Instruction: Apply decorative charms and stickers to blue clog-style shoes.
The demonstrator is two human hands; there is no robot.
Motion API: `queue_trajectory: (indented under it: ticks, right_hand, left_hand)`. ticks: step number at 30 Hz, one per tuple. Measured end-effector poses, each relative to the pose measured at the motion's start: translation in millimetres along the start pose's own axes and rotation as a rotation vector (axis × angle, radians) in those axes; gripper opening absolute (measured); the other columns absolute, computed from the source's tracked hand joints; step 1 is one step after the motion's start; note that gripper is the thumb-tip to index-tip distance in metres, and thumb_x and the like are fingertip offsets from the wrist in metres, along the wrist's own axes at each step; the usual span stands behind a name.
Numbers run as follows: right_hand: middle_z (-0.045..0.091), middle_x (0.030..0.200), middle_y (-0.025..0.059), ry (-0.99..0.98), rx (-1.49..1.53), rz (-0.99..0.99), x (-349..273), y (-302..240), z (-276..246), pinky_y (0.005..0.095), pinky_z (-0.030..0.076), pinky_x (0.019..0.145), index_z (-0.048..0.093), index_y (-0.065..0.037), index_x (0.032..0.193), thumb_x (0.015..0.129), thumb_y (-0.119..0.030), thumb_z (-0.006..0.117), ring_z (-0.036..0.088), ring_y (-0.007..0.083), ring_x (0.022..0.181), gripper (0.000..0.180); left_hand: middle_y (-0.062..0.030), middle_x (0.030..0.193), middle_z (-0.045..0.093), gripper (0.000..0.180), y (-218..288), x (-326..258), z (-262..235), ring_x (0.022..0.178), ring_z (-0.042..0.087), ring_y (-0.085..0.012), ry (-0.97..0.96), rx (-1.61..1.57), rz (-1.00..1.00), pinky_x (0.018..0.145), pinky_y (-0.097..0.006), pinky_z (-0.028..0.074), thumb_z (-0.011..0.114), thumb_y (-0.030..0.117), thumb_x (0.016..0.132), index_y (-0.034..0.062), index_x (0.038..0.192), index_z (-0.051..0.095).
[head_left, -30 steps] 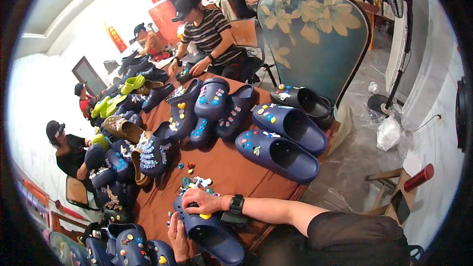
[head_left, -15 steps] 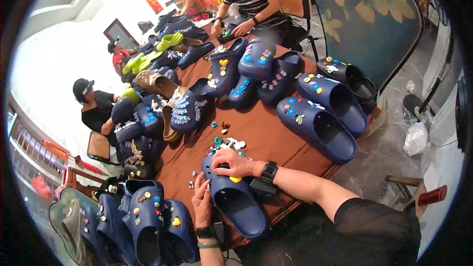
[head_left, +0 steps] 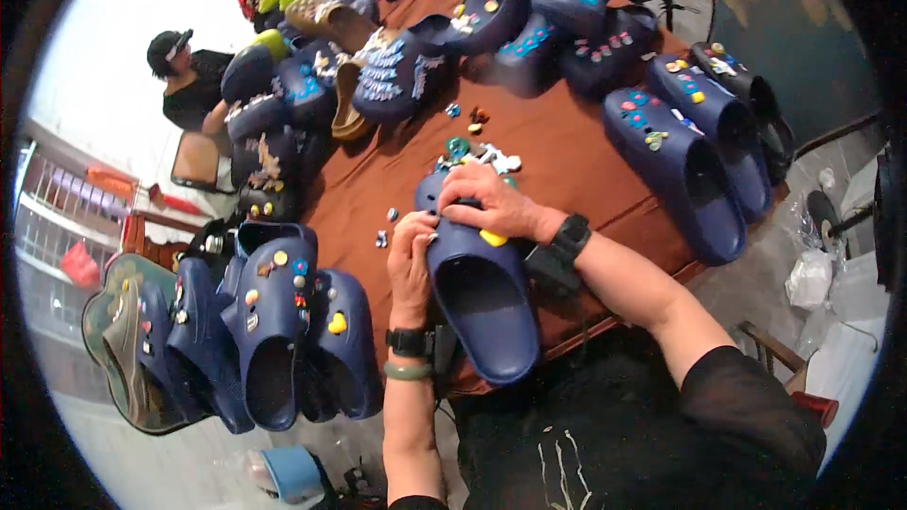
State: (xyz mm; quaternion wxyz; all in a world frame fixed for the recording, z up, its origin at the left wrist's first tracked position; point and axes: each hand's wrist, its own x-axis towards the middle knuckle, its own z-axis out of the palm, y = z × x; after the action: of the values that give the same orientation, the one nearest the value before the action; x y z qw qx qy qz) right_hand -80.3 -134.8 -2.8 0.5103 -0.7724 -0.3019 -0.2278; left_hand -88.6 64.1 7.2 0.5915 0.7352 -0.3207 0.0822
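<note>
A navy slip-on clog (head_left: 491, 321) rests near the table's front edge, its opening toward me. A yellow charm (head_left: 492, 238) sits on its upper. My left hand (head_left: 412, 255) lies along the clog's left side, fingers bent onto the upper. My right hand (head_left: 491, 203) is curled over the toe part, thumb and fingers closing near my left fingertips; whatever they pinch is hidden. Just beyond the toe lies a small pile of loose charms (head_left: 496, 159), white and green among them. Two small charms (head_left: 383, 238) lie left of the clog.
Navy clogs with charms (head_left: 274, 321) stand at the left on a leaf-shaped board (head_left: 109, 274). A pair of navy clogs (head_left: 675, 170) sits at the right edge. More clogs (head_left: 397, 76) crowd the far side, with a person (head_left: 189, 85) beyond. A blue bin (head_left: 293, 472) is on the floor.
The view has tilted down and shifted, so the table appears higher and my lap shows. My left fingers have come closer to my right hand on the clog's upper.
</note>
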Motion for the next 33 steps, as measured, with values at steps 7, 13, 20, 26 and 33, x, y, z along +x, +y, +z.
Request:
queue_trajectory:
  ticks: [7,13,20,26,33]
  right_hand:
    - [0.059,0.094,0.0044,0.005,0.001,-0.007,-3.9,-3.2,1.8,0.038,0.037,0.089,0.066,-0.012,0.087,0.087,-0.024,0.06,0.053,0.0234,0.098,0.014]
    - [0.06,0.099,0.0055,-0.354,0.418,0.135,7.1,-3.1,-33.7,0.0348,0.038,0.095,0.067,-0.007,0.088,0.088,-0.02,0.058,0.053,0.02,0.103,0.015]
    - [0.052,0.109,0.0087,-0.547,0.364,0.212,-3.5,-24.0,-56.5,0.0377,0.032,0.102,0.058,-0.006,0.104,0.077,-0.021,0.068,0.046,0.0239,0.112,0.032]
    - [0.036,0.133,0.0162,-0.28,-0.096,0.362,-38.7,-53.2,-28.3,0.0417,0.022,0.11,0.045,-0.009,0.13,0.084,-0.034,0.06,0.03,0.0329,0.129,0.054]
    - [0.044,0.138,0.0222,-0.054,-0.144,0.387,-48.1,-66.3,-11.2,0.0361,0.035,0.104,0.052,-0.001,0.126,0.096,-0.024,0.045,0.044,0.0326,0.127,0.038]
  left_hand:
    - [-0.0044,0.082,0.055,0.019,-21.1,8.4,-0.9,0.076,0.052,-0.0144,0.039,-0.397,-0.172,0.072,-0.027,0.044,0.045,0.02,0.1,0.0055,0.091,0.054]
    - [0.0007,0.068,0.047,0.021,-37.1,5.8,-7.4,0.056,0.044,-0.0075,0.407,-0.639,-0.402,0.046,-0.021,0.038,0.045,0.026,0.1,0.0074,0.097,0.054]
    - [0.0017,0.077,0.057,0.026,-32.3,5.2,-8.2,0.062,0.049,-0.0046,0.288,-0.184,-0.622,0.05,-0.02,0.041,0.047,0.028,0.099,0.0081,0.094,0.062]
    - [-0.0129,0.102,0.056,0.043,-45.6,-4.4,-5.4,0.078,0.055,-0.0177,0.225,0.1,-0.414,0.069,-0.03,0.047,0.047,0.039,0.097,0.0,0.113,0.056]
    - [-0.0237,0.127,0.037,0.069,-12.8,-3.1,-1.7,0.117,0.045,-0.0436,0.057,0.222,-0.41,0.094,-0.049,0.042,0.054,0.052,0.087,0.0065,0.135,0.036]
